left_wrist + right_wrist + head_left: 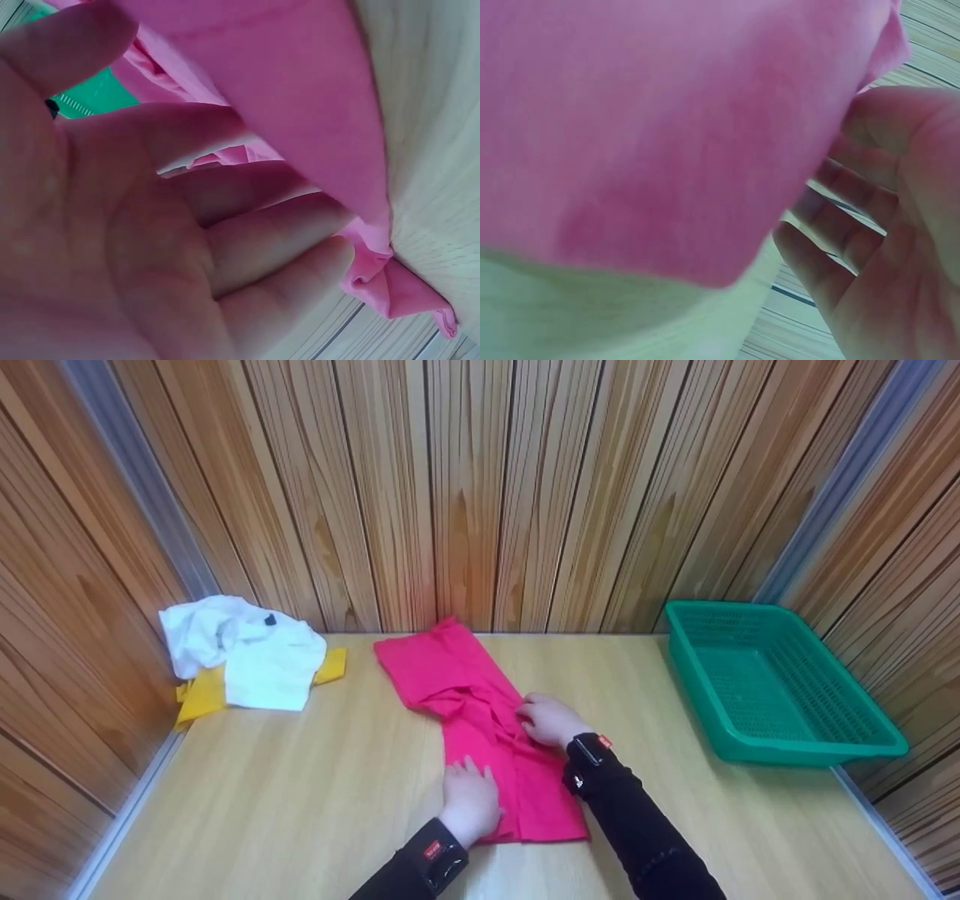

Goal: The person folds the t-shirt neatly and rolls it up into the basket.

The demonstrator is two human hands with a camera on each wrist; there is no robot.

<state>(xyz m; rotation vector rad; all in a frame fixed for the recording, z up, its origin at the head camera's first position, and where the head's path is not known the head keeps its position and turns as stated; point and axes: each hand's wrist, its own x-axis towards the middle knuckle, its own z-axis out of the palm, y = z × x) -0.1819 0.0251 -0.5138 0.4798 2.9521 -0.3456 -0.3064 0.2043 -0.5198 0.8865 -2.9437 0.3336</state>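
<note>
A bright pink garment [480, 705] lies partly folded and wrinkled across the middle of the table; its exact kind cannot be told. Over its lower left part is my left hand [471, 801], fingers extended and touching the fabric. The left wrist view shows the palm and spread fingers [262, 247] against the pink cloth, tips partly hidden. My right hand [551, 720] is at the garment's right edge, fingers bent, pinching the cloth. In the right wrist view, thumb and fingertips meet the fabric's edge, where the cloth partly covers them.
A white garment [274, 667] with a small dark mark lies on a yellow cloth [202, 697] at the back left. At the right stands a green plastic basket [712, 720]. Wood-patterned walls [465, 495] enclose the table [300, 795] at the back and sides.
</note>
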